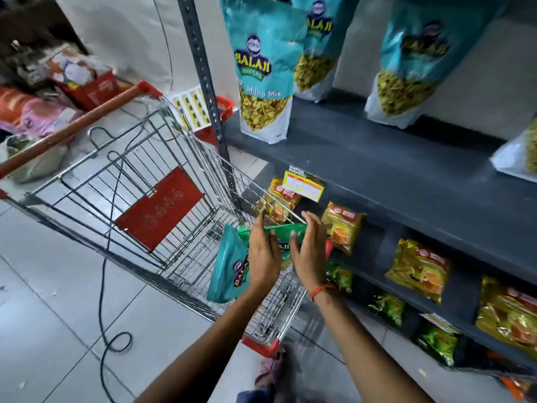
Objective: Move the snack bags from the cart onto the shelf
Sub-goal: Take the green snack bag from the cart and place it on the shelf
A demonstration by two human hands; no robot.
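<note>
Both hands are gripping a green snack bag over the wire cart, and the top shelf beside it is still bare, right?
Not quite. In the head view both hands, left and right, do hold the green snack bag over the wire cart, but the top shelf already carries standing teal snack bags.

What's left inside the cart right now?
A teal Balaji bag leans in the cart, and both hands, left hand and right hand, grip a green-topped bag. Anything beneath them is covered.

Single head view, looking steeply down and forward; cart toward 10 o'clock, shelf toward 2 o'clock, both close.
</note>
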